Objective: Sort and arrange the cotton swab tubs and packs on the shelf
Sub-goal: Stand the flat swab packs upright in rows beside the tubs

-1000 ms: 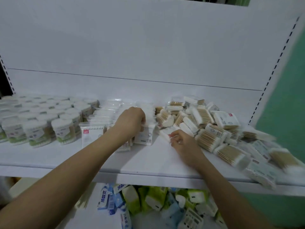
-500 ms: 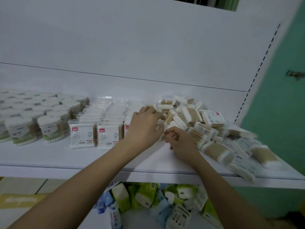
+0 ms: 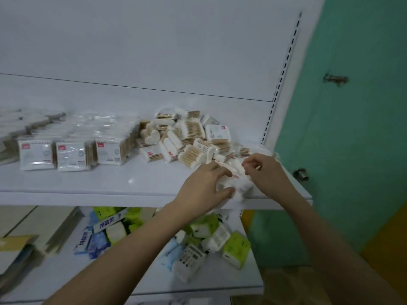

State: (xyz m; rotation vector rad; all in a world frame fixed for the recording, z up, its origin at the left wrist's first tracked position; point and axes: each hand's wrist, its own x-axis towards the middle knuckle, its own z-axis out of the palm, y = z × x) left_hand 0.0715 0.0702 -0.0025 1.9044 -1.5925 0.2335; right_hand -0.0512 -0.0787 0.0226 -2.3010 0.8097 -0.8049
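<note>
White shelving (image 3: 154, 51), green wall (image 3: 363, 128)

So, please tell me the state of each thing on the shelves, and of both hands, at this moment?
Left hand: grips white swab packs at the shelf edge.
Right hand: fingers curled, pinching at the same packs.
Front row of packs: upright, side by side.
Loose pile of packs: jumbled, unsorted.
Tissue packs on the lower shelf: heaped, untidy.

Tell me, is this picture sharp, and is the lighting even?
Head view: dim, flat light with a small glare spot on the shelf; the left hand, right hand and the packs they grip are motion-blurred; the wide lens bends the shelf upright.
</note>
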